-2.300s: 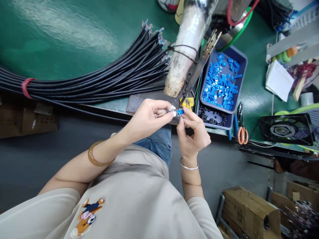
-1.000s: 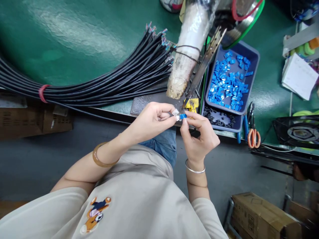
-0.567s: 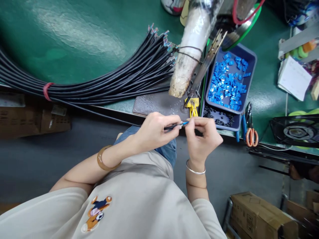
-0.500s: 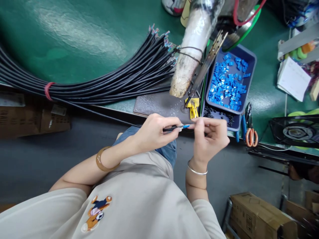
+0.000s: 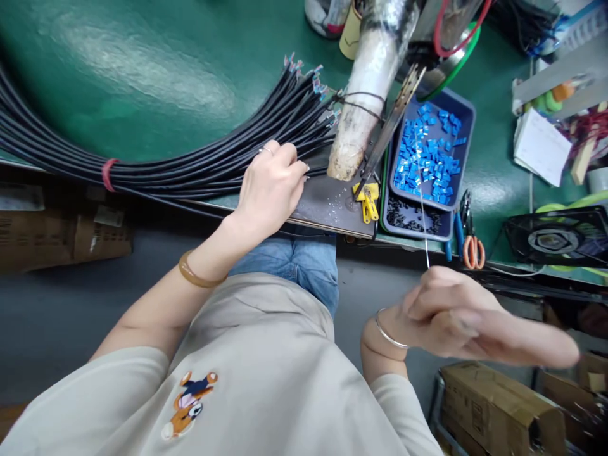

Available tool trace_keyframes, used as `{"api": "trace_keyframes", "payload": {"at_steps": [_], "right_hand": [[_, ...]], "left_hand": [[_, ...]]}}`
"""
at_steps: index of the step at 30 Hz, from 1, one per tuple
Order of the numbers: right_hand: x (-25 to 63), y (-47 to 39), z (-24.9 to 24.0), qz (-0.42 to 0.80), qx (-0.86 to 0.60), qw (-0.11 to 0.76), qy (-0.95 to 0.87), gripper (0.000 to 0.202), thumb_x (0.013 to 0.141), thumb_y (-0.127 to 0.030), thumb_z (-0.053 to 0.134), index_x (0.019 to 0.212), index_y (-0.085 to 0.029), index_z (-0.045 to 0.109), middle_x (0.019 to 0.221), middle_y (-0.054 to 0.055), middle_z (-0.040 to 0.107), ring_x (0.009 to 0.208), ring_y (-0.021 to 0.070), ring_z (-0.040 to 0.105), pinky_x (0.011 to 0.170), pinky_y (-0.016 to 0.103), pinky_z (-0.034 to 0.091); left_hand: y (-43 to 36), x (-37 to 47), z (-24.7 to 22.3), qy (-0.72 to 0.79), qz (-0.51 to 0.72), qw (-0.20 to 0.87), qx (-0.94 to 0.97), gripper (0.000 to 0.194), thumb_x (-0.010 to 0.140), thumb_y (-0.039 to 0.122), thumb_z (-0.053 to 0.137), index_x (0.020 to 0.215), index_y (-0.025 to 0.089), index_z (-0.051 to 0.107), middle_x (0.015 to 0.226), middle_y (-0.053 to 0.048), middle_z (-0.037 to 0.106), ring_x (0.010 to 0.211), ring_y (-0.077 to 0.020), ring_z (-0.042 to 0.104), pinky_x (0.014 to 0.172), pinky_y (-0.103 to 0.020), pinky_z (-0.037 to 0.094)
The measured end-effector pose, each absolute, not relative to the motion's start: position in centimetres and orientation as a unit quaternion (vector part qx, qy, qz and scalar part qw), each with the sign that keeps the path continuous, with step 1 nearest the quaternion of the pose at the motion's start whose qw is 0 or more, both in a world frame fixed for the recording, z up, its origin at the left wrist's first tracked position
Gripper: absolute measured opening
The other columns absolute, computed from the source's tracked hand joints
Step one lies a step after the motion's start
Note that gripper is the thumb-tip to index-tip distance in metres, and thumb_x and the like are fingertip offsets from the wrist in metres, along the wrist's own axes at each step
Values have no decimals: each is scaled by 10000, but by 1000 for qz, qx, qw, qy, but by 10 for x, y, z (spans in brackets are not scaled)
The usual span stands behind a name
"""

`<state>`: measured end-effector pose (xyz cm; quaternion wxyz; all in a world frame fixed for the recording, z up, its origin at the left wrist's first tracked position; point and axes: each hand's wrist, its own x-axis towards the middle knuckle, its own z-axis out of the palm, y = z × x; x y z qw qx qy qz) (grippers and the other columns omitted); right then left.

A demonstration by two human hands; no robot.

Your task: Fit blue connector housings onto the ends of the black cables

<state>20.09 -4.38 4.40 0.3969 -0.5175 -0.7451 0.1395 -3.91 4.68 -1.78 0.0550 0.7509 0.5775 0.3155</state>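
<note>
My left hand (image 5: 273,187) rests at the near edge of the bundle of black cables (image 5: 190,174), fingers curled over a black cable; their tips are partly hidden. The cables' stripped ends show pink and blue cores (image 5: 317,79). My right hand (image 5: 470,323) is off the table's front edge, slightly smeared by motion, with one finger stretched to the right and the others folded. A thin silvery wire (image 5: 422,206) runs up from its folded fingers across the trays. The grip on it is hard to make out.
A blue-grey tray (image 5: 468,136) holds blue connectors, above another tray with small black parts (image 5: 411,215). A wrapped tube (image 5: 351,126) hangs over a dark board (image 5: 323,206) with a yellow clip (image 5: 367,201). Orange-handled scissors (image 5: 474,252), a fan (image 5: 553,240) and papers (image 5: 541,145) lie right.
My hands have parted. The left let go of the blue-tipped cable end and moved up-left onto the bundle. My right hand swung down and right, and the silvery wire now shows.
</note>
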Motion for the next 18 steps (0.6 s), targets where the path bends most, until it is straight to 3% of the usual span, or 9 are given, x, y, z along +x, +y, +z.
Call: {"api": "trace_keyframes", "payload": {"at_steps": [3,5,7,11,14,18], "right_hand": [[201,-51,51,-13,-514,477,-713,540,912,-587,445,485,-256,468,368,-54,378,357,112,384,447,298,332],[206,-42,55,-111,-566,471,-668,379,929,-427,521,625,-246,656,466,-35,506,458,119,493,539,297,394],[220,-26,56,-125,-631,407,-648,302,936,-369,533,758,-220,725,537,-28,556,471,99,465,538,273,346],[260,9,47,-108,-711,233,-655,308,918,-397,548,784,-184,724,647,23,640,576,129,504,605,286,346],[276,26,37,-79,-723,173,-664,239,896,-362,583,817,-191,730,773,60,710,641,158,547,673,308,380],[277,40,28,-52,-745,125,-653,135,833,-301,660,820,-188,733,839,90,728,729,207,610,737,347,428]], "left_hand": [[47,-37,-20,569,323,36,756,241,959,232,443,874,170,659,917,-106,623,956,-271,584,838,-425,469],[44,-35,-21,559,331,33,759,278,983,215,384,888,151,637,899,-102,603,963,-268,585,873,-442,457],[40,-34,-22,554,336,38,761,285,989,199,362,895,134,622,887,-100,590,976,-273,588,895,-453,445],[29,-38,-14,534,350,75,766,225,953,239,461,884,133,647,876,-102,632,958,-272,603,881,-428,446],[18,-45,5,423,321,221,818,161,890,266,583,851,162,700,799,-69,692,819,-222,641,779,-339,467],[4,-54,39,140,150,487,849,152,857,173,618,839,249,749,788,-37,757,658,-155,676,619,-246,459]]}}
